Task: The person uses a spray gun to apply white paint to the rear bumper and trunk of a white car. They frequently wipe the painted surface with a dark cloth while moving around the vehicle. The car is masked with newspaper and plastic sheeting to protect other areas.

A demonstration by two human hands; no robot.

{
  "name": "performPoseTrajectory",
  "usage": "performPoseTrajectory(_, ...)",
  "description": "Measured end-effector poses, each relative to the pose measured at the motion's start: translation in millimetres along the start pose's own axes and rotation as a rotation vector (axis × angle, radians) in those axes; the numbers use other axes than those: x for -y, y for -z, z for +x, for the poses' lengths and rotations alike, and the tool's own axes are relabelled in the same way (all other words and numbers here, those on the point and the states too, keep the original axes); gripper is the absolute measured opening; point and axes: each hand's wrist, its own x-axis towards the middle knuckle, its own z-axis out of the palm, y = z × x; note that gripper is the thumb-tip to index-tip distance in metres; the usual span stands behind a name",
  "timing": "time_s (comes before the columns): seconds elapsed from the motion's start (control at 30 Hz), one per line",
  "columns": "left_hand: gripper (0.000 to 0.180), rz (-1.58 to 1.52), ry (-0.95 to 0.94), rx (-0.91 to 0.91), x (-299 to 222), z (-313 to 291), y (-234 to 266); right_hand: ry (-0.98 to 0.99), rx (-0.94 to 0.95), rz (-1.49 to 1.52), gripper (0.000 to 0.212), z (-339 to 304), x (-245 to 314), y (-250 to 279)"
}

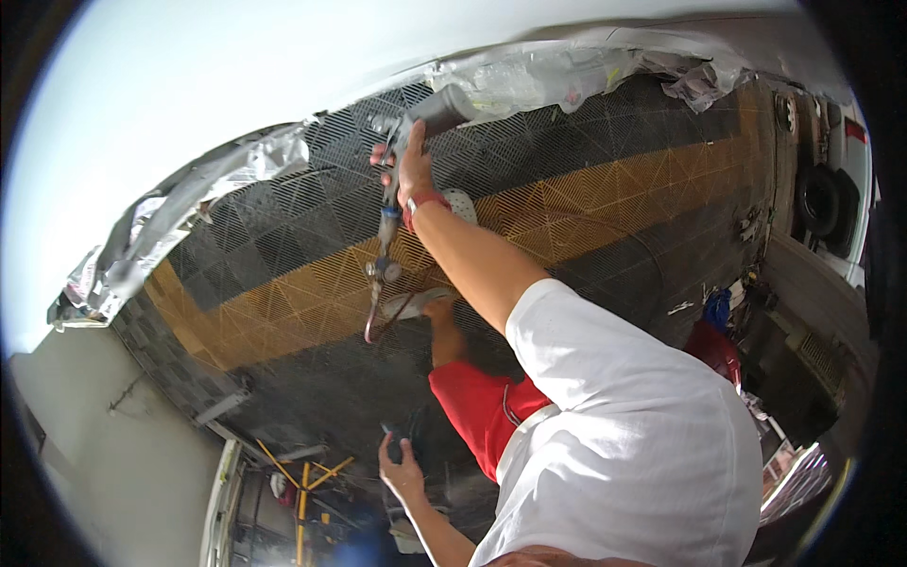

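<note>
In my right hand (413, 168), reaching up and left with a red band at the wrist, is a spray gun (391, 163) with a dark grey cup (444, 110). My fingers wrap around its grip. Below the grip hang a fitting with a round gauge (390, 272) and a reddish hose (369, 326). Close beyond the gun curves a large, smooth white panel (236, 66), its lower edge lined with crumpled silver and clear sheeting (255, 163). My left hand (404, 475) is low in the view, fingers apart and partly curled, with no held object I can make out.
Black and tan grid tiles (586, 194) cover the floor beneath me. My light shoes (461, 204) stand near the trailing hose. A yellow stand (302, 491) is at the lower left, beside a pale wall (142, 435). Far right is a dark tyre (818, 200).
</note>
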Motion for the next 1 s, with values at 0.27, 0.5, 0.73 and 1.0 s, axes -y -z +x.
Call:
performPoseTrajectory(0.27,0.039,-0.059,0.317,0.184,-24.0,-124.6,-158.0,0.271,-0.154,0.182,0.075,70.5,142.9,129.5)
performPoseTrajectory(0.5,0.041,-0.030,0.233,0.105,13.8,-190.0,-302.1,0.371,-0.135,0.210,0.078,110.0,288.5,258.9)
performPoseTrajectory(0.73,0.041,-0.022,0.221,0.258,-53.7,-286.5,-385.8,0.621,-0.119,-0.085,0.077,151.5,382.6,376.3)
performPoseTrajectory(1.0,0.042,-0.011,0.186,0.177,-128.4,-340.8,-485.3,0.656,-0.134,-0.090,0.070,205.5,498.9,530.0)
